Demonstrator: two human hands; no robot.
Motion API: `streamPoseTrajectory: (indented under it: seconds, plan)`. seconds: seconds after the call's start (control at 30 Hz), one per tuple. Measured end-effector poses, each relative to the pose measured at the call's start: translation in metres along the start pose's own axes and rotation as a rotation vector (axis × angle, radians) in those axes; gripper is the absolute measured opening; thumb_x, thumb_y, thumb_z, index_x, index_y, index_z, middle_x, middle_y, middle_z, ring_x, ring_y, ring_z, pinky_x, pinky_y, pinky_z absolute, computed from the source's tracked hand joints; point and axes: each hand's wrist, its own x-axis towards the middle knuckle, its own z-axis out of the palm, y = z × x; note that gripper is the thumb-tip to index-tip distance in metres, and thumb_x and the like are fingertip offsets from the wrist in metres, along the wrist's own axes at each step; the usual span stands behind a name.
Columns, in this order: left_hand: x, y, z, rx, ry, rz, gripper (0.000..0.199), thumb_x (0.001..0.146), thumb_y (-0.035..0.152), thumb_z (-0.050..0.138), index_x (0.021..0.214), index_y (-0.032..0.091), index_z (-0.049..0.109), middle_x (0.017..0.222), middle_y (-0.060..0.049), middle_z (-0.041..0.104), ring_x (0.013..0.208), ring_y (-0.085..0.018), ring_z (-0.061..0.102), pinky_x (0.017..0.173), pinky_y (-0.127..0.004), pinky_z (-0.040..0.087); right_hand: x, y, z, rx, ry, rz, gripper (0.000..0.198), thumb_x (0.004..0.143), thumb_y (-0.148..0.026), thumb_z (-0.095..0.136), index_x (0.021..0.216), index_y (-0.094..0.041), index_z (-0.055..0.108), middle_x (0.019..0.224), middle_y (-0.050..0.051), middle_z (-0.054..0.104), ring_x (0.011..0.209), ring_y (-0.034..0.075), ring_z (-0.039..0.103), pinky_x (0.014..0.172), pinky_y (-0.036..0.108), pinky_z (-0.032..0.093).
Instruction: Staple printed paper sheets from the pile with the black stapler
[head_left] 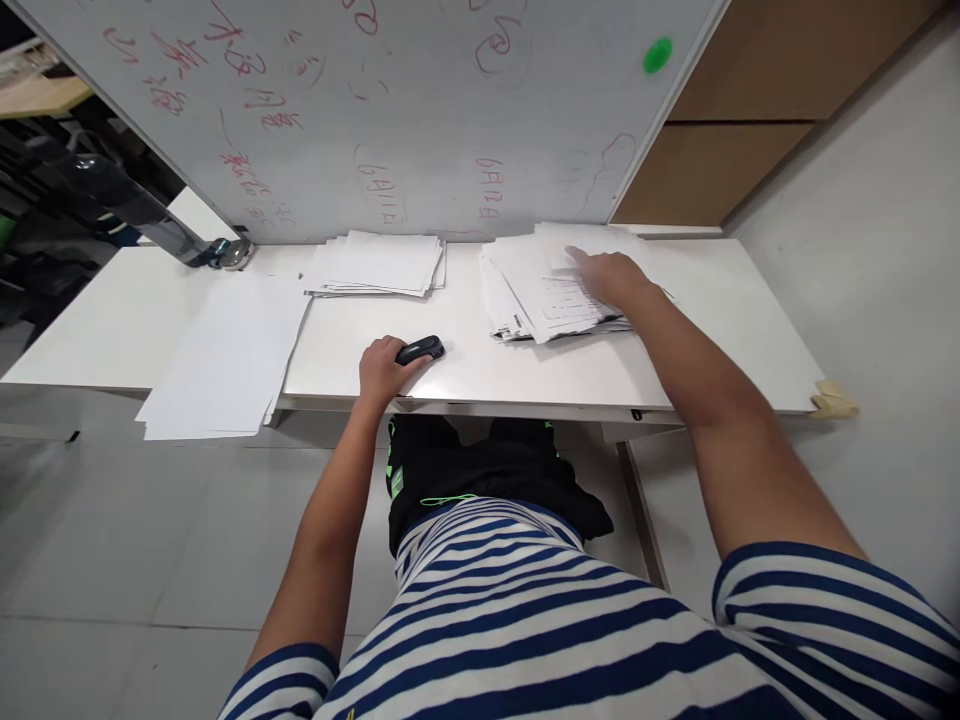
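Note:
My left hand (384, 368) is wrapped round a black stapler (420, 350) that rests on the white desk near its front edge. On the right, my right hand (609, 278) lies over a loose pile of papers (551, 298), with a finger stretched out across the top sheets. Its other fingers are partly hidden below the hand. The sheets in this pile are fanned unevenly, and some show printed lines.
A second paper stack (375, 264) lies at the back centre. Blank-looking sheets (229, 350) overhang the desk's front edge at left. Beside them, a dark transparent bottle (150, 205) appears tilted. A whiteboard (420, 120) with red writing stands behind the white desk (750, 330).

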Motion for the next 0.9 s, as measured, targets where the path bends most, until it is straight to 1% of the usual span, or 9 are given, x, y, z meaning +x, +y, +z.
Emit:
streamPoseTrajectory:
  seconds: [0.1,0.3,0.43,0.53,0.6,0.67,0.77,0.83,0.9]
  plan:
    - [0.000,-0.001,0.001,-0.010,0.011,0.004,0.038,0.083,0.060,0.069,0.081,0.023,0.061,0.086,-0.009,0.066,0.087,-0.026,0.060,0.075,-0.038,0.044,0.002,-0.001,0.003,-0.016,0.011,0.002,0.060,0.096,-0.024,0.045,0.154,-0.013,0.035,0.109,0.021,0.073,0.095,0.032,0.067,0.084,0.045,0.045]
    - [0.000,-0.001,0.001,0.004,0.003,0.007,0.038,0.083,0.060,0.069,0.081,0.023,0.060,0.086,-0.009,0.065,0.085,-0.025,0.060,0.073,-0.037,0.043,0.005,-0.001,0.007,0.055,0.041,0.053,0.058,0.096,-0.022,0.043,0.153,-0.014,0.037,0.113,0.023,0.072,0.101,0.035,0.067,0.089,0.050,0.043]
    - [0.001,-0.002,0.001,0.007,0.012,0.012,0.038,0.083,0.060,0.070,0.081,0.023,0.061,0.085,-0.008,0.065,0.084,-0.026,0.060,0.073,-0.037,0.042,0.000,-0.006,0.006,0.096,0.159,0.113,0.055,0.098,-0.018,0.035,0.153,-0.016,0.038,0.113,0.020,0.073,0.099,0.033,0.068,0.086,0.048,0.046]
    - [0.000,-0.002,0.002,0.036,0.028,-0.024,0.039,0.082,0.061,0.070,0.080,0.023,0.061,0.084,-0.009,0.066,0.087,-0.028,0.061,0.076,-0.039,0.043,-0.012,-0.024,0.000,0.161,0.274,0.159,0.055,0.098,-0.019,0.031,0.153,-0.016,0.040,0.115,0.018,0.073,0.099,0.032,0.069,0.083,0.044,0.049]
    - [0.000,-0.003,0.003,0.055,0.063,-0.087,0.039,0.081,0.061,0.071,0.081,0.022,0.062,0.085,-0.010,0.067,0.091,-0.030,0.062,0.081,-0.042,0.043,-0.025,-0.044,-0.008,0.254,0.360,0.169,0.055,0.099,-0.023,0.031,0.153,-0.017,0.041,0.115,0.016,0.073,0.099,0.030,0.070,0.083,0.042,0.050]
    - [0.001,-0.004,0.004,0.067,0.131,-0.165,0.038,0.081,0.058,0.072,0.088,0.022,0.064,0.093,-0.011,0.069,0.098,-0.033,0.062,0.089,-0.047,0.042,-0.042,-0.067,-0.019,0.392,0.446,0.164,0.056,0.099,-0.027,0.034,0.153,-0.018,0.041,0.116,0.014,0.073,0.099,0.029,0.070,0.085,0.042,0.052]
    - [0.000,-0.003,0.003,0.068,0.261,-0.237,0.048,0.080,0.057,0.074,0.111,0.022,0.063,0.121,-0.017,0.066,0.124,-0.041,0.053,0.107,-0.060,0.031,-0.070,-0.099,-0.044,0.673,0.488,0.069,0.058,0.098,-0.038,0.043,0.154,-0.023,0.040,0.118,0.011,0.073,0.100,0.028,0.069,0.087,0.043,0.054]
    - [-0.002,0.004,-0.001,0.024,0.300,-0.207,0.056,0.080,0.058,0.073,0.121,0.022,0.059,0.135,-0.020,0.059,0.138,-0.043,0.043,0.114,-0.065,0.022,-0.088,-0.113,-0.061,0.882,0.460,-0.009,0.061,0.095,-0.046,0.051,0.153,-0.029,0.040,0.119,0.008,0.073,0.096,0.026,0.069,0.086,0.044,0.057]
    - [-0.006,0.016,-0.008,-0.083,0.297,-0.137,0.057,0.083,0.060,0.069,0.125,0.022,0.057,0.138,-0.020,0.057,0.142,-0.041,0.040,0.117,-0.062,0.022,-0.103,-0.122,-0.077,1.089,0.448,-0.069,0.064,0.091,-0.054,0.060,0.149,-0.035,0.043,0.122,0.005,0.071,0.093,0.024,0.068,0.082,0.044,0.059]
